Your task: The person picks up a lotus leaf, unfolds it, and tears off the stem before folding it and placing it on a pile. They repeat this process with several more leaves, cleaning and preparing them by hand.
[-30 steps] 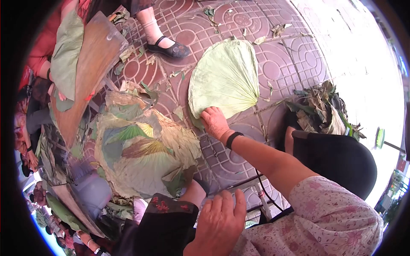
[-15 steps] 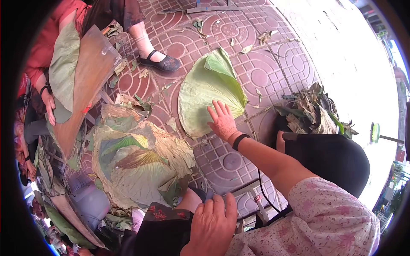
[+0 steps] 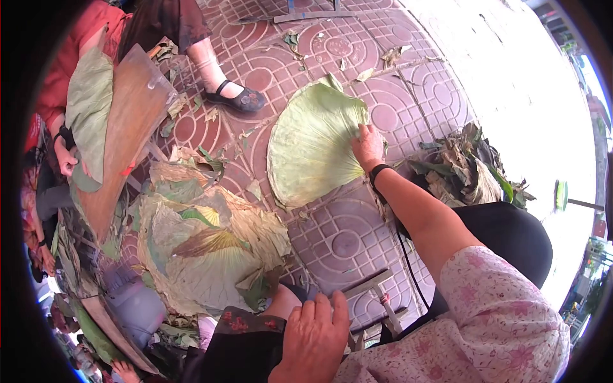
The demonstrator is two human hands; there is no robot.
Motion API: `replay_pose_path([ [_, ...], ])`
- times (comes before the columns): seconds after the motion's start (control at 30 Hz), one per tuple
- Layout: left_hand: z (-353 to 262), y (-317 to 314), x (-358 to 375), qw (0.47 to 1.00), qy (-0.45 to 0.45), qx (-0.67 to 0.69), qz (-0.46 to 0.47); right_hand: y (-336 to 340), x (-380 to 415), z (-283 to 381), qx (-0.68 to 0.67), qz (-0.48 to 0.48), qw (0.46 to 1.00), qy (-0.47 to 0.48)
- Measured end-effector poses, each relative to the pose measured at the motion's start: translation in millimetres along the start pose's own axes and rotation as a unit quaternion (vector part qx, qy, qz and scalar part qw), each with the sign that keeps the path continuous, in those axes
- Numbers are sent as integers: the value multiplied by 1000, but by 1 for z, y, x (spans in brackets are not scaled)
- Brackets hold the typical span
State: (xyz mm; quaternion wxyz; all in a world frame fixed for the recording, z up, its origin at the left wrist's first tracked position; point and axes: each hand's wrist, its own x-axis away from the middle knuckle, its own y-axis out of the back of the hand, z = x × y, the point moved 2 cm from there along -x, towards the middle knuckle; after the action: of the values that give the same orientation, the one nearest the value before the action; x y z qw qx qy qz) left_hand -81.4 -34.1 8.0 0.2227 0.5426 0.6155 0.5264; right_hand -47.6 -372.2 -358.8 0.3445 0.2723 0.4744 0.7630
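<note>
A large pale green lotus leaf (image 3: 313,140) lies spread on the tiled ground in front of me. My right hand (image 3: 368,145) reaches to its right edge, fingers bent over and gripping the leaf there; the fingertips are partly hidden. My left hand (image 3: 313,338) rests back up on my dark-clothed knee, fingers stretched out and holding nothing. Just left of centre, near my foot, sits a pile of dried, yellowish lotus leaves (image 3: 211,255).
A heap of withered leaves (image 3: 469,166) stands at the right beside my other knee. At upper left a co-worker's hand (image 3: 66,159) is by a leaf (image 3: 90,115) on a wooden board (image 3: 137,96). The co-worker's black shoe (image 3: 236,99) is near my leaf. Leaf scraps dot the tiles.
My right hand has moved from the leaf's lower middle to its right edge, and its spread fingers have bent. The leaf's folded right flap has opened out flat. My left hand stays put.
</note>
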Motion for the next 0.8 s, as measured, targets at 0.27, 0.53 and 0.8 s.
replay_pose_path([
  [0.27, 2, -4, -2, 1000, -2, -2, -14, -2, -15, -2, 37, 38, 999, -5],
  [0.53, 1, 1, 0, 1000, 7, 6, 10, -14, -9, -3, 3, 118, 993, 23],
  [0.8, 6, 4, 2, 997, -9, 39, 61, -18, -14, -31, -6, 221, 973, 69],
])
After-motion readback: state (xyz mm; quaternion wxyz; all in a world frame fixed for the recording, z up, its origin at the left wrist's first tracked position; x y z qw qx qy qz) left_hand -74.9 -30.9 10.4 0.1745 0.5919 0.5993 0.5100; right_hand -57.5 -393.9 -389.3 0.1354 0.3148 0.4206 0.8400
